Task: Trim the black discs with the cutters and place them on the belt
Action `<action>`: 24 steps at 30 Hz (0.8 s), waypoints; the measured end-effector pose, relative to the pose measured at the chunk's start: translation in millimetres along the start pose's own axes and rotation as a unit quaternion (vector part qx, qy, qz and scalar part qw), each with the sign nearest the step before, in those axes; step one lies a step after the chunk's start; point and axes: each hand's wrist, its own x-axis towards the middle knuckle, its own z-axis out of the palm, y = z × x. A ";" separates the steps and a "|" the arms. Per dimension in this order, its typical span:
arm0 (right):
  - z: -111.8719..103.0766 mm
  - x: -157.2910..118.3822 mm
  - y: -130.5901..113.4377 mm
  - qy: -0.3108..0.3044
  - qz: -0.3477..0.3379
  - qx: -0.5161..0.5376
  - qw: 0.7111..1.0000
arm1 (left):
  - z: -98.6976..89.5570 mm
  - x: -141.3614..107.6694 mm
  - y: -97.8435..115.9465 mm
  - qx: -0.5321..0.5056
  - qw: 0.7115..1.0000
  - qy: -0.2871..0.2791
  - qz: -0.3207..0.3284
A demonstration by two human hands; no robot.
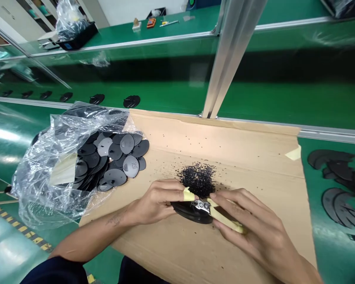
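Observation:
My left hand grips a black plastic disc by its edge, and one of its fingers has yellow tape wrapped around it. My right hand is shut on yellow-handled side cutters, whose metal jaws are at the disc's rim. Just above both hands lies a heap of small black plastic trimmings on a sheet of brown cardboard. To the left, a clear plastic bag holds several grey and black discs.
Several black disc-shaped parts lie heaped on the green bench at the right. More discs stand in a row beyond the cardboard. An aluminium post rises at the far side, and a black tray sits on the far bench.

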 end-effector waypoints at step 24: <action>-9.3 7.9 -0.4 0.037 -0.059 -0.210 0.975 | 2.8 7.4 9.8 0.038 0.992 -0.032 -0.117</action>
